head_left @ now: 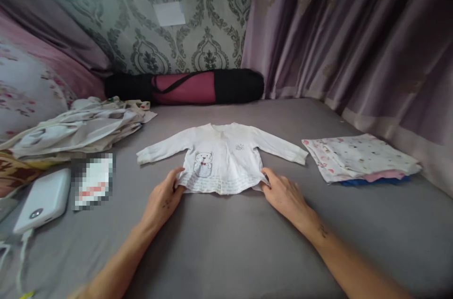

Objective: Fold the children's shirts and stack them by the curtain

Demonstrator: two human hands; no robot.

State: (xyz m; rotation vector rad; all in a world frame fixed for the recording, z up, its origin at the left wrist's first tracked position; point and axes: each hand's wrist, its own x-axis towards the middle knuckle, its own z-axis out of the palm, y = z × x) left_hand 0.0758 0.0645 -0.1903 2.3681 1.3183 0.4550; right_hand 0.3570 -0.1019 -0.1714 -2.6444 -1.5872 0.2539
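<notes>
A small white long-sleeved baby shirt (222, 157) with a bear print lies spread on the grey bedsheet (226, 242), neckline away from me and both sleeves stretched out sideways. My left hand (168, 193) pinches its lower left corner at the hem. At the opposite hem corner, my right hand (283, 194) grips the cloth between thumb and fingers. The hem between the hands is slightly wavy. My fingertips are partly hidden by the fabric.
Folded clothes (364, 155) lie in a stack on the right. On the left are a heap of loose clothes (88, 122), a white power bank (44, 200) with a cable, and a blurred-out packet (95, 181). A black and maroon rolled bag (184, 87) rests against the wall.
</notes>
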